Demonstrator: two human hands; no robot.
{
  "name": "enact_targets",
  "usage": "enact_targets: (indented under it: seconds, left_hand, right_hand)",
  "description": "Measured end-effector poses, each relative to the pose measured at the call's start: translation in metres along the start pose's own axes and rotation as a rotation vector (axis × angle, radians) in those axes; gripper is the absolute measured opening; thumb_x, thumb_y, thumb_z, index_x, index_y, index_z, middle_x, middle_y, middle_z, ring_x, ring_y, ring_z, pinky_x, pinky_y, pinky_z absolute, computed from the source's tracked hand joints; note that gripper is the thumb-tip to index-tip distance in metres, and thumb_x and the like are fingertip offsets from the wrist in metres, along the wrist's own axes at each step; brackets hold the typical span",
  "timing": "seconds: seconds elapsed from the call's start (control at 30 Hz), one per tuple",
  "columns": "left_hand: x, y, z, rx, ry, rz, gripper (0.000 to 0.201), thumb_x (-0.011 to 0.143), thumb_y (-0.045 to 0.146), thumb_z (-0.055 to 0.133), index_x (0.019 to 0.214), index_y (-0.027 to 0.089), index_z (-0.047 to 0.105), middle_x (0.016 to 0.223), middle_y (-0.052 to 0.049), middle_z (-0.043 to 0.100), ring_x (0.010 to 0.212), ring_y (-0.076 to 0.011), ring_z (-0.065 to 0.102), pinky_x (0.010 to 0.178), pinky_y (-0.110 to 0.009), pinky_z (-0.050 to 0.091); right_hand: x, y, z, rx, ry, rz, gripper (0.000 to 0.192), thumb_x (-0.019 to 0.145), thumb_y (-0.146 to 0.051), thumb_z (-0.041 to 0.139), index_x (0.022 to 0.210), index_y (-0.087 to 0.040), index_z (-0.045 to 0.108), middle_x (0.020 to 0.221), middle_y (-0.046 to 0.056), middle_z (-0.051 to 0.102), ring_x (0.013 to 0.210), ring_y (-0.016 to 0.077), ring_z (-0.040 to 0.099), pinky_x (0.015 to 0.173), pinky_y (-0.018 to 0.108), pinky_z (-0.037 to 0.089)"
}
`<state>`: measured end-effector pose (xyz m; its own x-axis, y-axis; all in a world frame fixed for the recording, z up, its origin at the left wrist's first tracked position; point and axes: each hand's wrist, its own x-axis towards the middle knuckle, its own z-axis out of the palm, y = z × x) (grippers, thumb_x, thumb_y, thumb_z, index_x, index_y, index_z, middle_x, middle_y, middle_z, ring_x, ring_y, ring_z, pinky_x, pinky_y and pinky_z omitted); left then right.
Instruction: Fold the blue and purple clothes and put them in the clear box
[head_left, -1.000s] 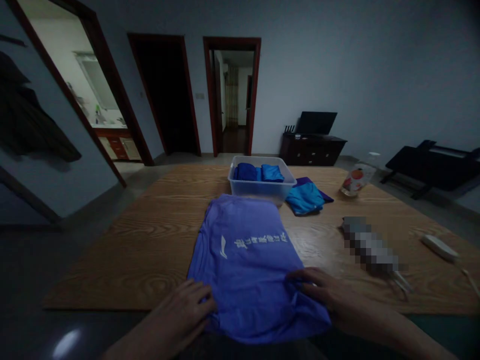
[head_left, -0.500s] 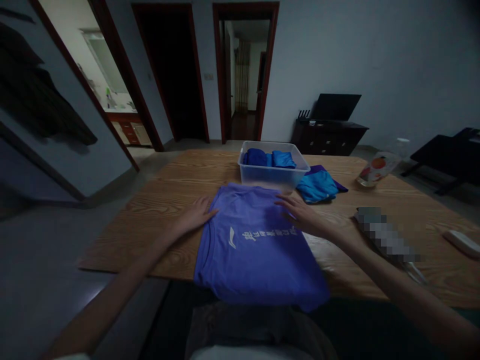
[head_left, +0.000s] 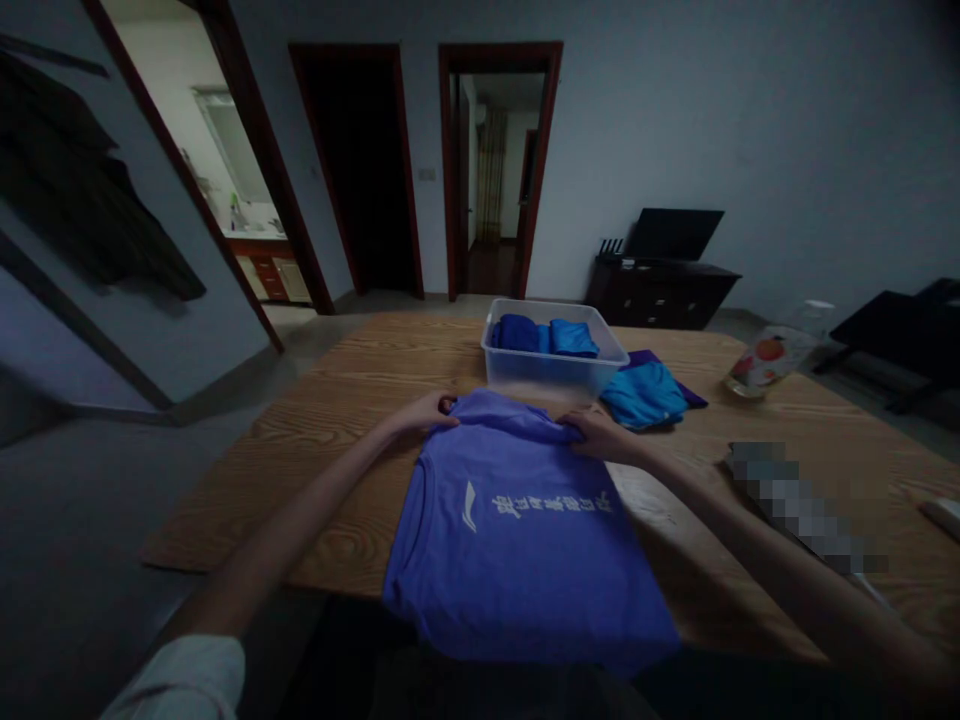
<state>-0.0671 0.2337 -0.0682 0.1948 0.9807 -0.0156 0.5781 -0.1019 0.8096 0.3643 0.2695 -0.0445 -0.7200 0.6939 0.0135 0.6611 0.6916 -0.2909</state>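
A purple T-shirt with white lettering lies folded lengthwise before me, its lower part hanging over the table's front edge. My left hand is closed on its far left corner. At the far right corner my right hand pinches the fabric. Between the hands the far edge of the shirt is bunched and slightly raised. Just behind it stands a clear plastic bin with dark blue and bright blue folded clothes inside.
Right of the bin lie bright blue and purple clothes on the wooden table. Farther right are a clear bottle, a blurred-out packet and a white object at the picture's edge.
Both hands have gone from resting with spread fingers beside the shirt to gripping its far corners. The far edge is now lifted and bunched. The view has tilted up slightly.
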Motion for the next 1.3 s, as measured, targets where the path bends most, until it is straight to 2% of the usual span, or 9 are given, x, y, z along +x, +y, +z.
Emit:
enact_targets:
  seconds: [0.1, 0.27, 0.47, 0.6, 0.7, 0.87, 1.0, 1.13, 1.3]
  left_hand:
    - [0.004, 0.012, 0.007, -0.073, -0.096, 0.032, 0.048, 0.066, 0.042, 0.094, 0.103, 0.016, 0.076, 0.100, -0.008, 0.076, 0.100, -0.0264, 0.072, 0.092, -0.037, 0.057]
    - [0.016, 0.020, 0.031, -0.156, -0.049, 0.021, 0.082, 0.063, 0.048, 0.100, 0.131, 0.020, 0.066, 0.133, -0.014, 0.072, 0.124, -0.0307, 0.069, 0.110, -0.043, 0.054]
    - [0.036, 0.031, 0.046, -0.285, -0.014, 0.036, 0.102, 0.061, 0.043, 0.099, 0.145, 0.015, 0.050, 0.113, -0.011, 0.076, 0.109, -0.0312, 0.075, 0.098, -0.045, 0.060]
    - [0.026, 0.053, 0.030, -0.393, -0.050, 0.145, 0.110, 0.070, 0.041, 0.095, 0.160, 0.019, 0.036, 0.119, -0.011, 0.078, 0.108, -0.0271, 0.076, 0.098, -0.041, 0.061]
    - [0.013, 0.063, 0.016, -0.397, -0.036, 0.224, 0.089, 0.073, 0.039, 0.094, 0.151, 0.021, 0.055, 0.130, -0.012, 0.075, 0.118, -0.0276, 0.073, 0.107, -0.041, 0.057]
    - [-0.003, 0.049, 0.018, -0.333, 0.021, 0.221, 0.073, 0.072, 0.032, 0.089, 0.141, 0.021, 0.067, 0.143, -0.011, 0.070, 0.133, -0.0299, 0.065, 0.117, -0.043, 0.051]
    - [0.000, 0.033, 0.028, -0.249, -0.023, 0.115, 0.079, 0.062, 0.041, 0.095, 0.134, 0.019, 0.071, 0.136, -0.012, 0.073, 0.127, -0.0311, 0.068, 0.114, -0.042, 0.053]
    - [0.022, 0.034, 0.036, -0.159, 0.046, 0.012, 0.073, 0.073, 0.061, 0.088, 0.130, 0.017, 0.073, 0.135, -0.017, 0.073, 0.127, -0.0331, 0.068, 0.111, -0.042, 0.054]
    - [0.045, 0.048, 0.046, -0.121, -0.008, 0.021, 0.055, 0.061, 0.053, 0.093, 0.099, 0.015, 0.081, 0.098, -0.013, 0.081, 0.099, -0.0342, 0.074, 0.095, -0.043, 0.059]
  right_hand:
    - [-0.023, 0.001, -0.010, 0.040, -0.019, 0.002, 0.042, 0.076, -0.019, 0.074, 0.117, -0.021, 0.076, 0.113, 0.012, 0.076, 0.105, 0.0301, 0.070, 0.099, 0.040, 0.051]
    - [-0.035, 0.007, -0.010, 0.200, 0.008, 0.036, 0.040, 0.095, -0.054, 0.067, 0.118, -0.022, 0.070, 0.127, 0.015, 0.068, 0.112, 0.0287, 0.066, 0.097, 0.041, 0.055]
    - [-0.008, 0.016, 0.001, 0.409, -0.032, 0.092, 0.057, 0.090, -0.052, 0.068, 0.133, -0.015, 0.064, 0.100, 0.010, 0.074, 0.088, 0.0235, 0.070, 0.075, 0.033, 0.057]
    - [0.000, 0.015, -0.006, 0.475, -0.087, 0.049, 0.042, 0.084, -0.057, 0.075, 0.095, -0.016, 0.073, 0.079, 0.003, 0.069, 0.071, 0.0181, 0.062, 0.061, 0.027, 0.047]
    - [0.002, 0.014, -0.017, 0.490, 0.004, 0.046, 0.041, 0.090, -0.058, 0.071, 0.084, -0.018, 0.068, 0.076, 0.002, 0.065, 0.068, 0.0170, 0.059, 0.060, 0.027, 0.045]
    - [-0.003, 0.012, -0.022, 0.470, 0.280, 0.073, 0.041, 0.102, -0.058, 0.057, 0.117, -0.021, 0.066, 0.118, 0.012, 0.071, 0.108, 0.0278, 0.068, 0.091, 0.039, 0.057]
    - [-0.008, 0.010, -0.008, 0.409, 0.241, 0.079, 0.049, 0.098, -0.063, 0.064, 0.124, -0.021, 0.067, 0.122, 0.014, 0.073, 0.111, 0.0317, 0.070, 0.097, 0.044, 0.057]
    - [-0.003, 0.013, 0.003, 0.337, 0.183, 0.072, 0.048, 0.093, -0.060, 0.069, 0.118, -0.019, 0.073, 0.117, 0.014, 0.077, 0.106, 0.0323, 0.072, 0.093, 0.041, 0.057]
    - [0.007, 0.021, -0.002, 0.260, 0.180, 0.061, 0.030, 0.091, -0.047, 0.066, 0.098, -0.020, 0.076, 0.099, 0.011, 0.080, 0.090, 0.0293, 0.072, 0.082, 0.036, 0.055]
